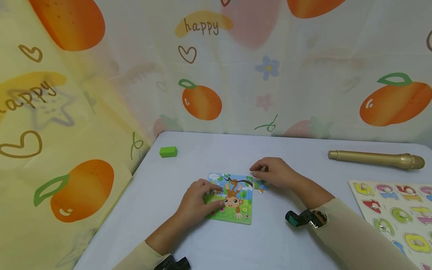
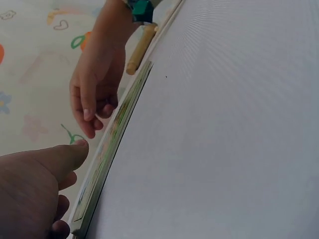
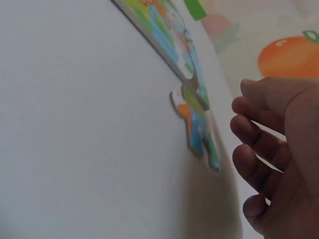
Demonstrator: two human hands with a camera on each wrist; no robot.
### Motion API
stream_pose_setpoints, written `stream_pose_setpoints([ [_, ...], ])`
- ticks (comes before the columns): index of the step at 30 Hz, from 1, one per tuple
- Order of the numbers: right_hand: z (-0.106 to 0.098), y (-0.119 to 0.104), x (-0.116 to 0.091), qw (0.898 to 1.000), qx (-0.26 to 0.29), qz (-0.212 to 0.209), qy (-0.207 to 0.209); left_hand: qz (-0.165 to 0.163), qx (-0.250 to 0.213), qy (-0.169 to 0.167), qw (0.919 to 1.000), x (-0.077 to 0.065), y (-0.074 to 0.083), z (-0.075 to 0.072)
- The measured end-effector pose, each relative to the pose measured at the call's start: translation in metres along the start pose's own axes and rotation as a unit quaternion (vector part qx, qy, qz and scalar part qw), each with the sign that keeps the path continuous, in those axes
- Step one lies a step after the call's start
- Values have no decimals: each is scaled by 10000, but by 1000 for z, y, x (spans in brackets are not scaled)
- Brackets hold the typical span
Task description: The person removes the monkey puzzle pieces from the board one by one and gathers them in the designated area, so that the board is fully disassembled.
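A square jigsaw puzzle [image 1: 245, 198] with a hanging monkey on a green and blue background lies flat on the white table. My left hand [image 1: 200, 198] is at its left side, thumb and fingers spread over the picture; whether they touch it is unclear. A loose puzzle piece [image 1: 260, 186] lies just off the upper right edge, and the right wrist view shows this piece [image 3: 195, 127] close beside the board's corner. Above it is my right hand [image 1: 275, 172], fingers loosely bent. In the right wrist view, that hand [image 3: 279, 149] holds nothing.
A green block [image 1: 168, 152] sits at the back left of the table. Toward the back right lies a gold microphone-shaped stick [image 1: 374, 159]. A number puzzle board [image 1: 388, 208] takes up the right side. A fruit-patterned curtain [image 1: 236, 93] hangs behind the table.
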State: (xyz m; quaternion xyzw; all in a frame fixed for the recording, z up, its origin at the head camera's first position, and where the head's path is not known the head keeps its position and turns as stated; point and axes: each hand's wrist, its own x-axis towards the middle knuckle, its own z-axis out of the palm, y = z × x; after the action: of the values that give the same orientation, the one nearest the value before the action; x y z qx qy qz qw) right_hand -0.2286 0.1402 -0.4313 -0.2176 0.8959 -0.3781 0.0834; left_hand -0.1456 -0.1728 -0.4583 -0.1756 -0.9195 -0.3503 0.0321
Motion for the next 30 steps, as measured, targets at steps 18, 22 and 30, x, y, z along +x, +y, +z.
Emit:
stream_pose_setpoints([
  [18,42,-40,40,9871,1175,-317,-1041,287,237,-37,9993,-1,-6,7],
  [22,52,-42,43,9863,1129,-244,-1174,278,200,-42,9994,-1,-7,8],
  [30,55,-45,47,9899,377,-349,-1319,296,259,-87,9992,1,-8,6],
])
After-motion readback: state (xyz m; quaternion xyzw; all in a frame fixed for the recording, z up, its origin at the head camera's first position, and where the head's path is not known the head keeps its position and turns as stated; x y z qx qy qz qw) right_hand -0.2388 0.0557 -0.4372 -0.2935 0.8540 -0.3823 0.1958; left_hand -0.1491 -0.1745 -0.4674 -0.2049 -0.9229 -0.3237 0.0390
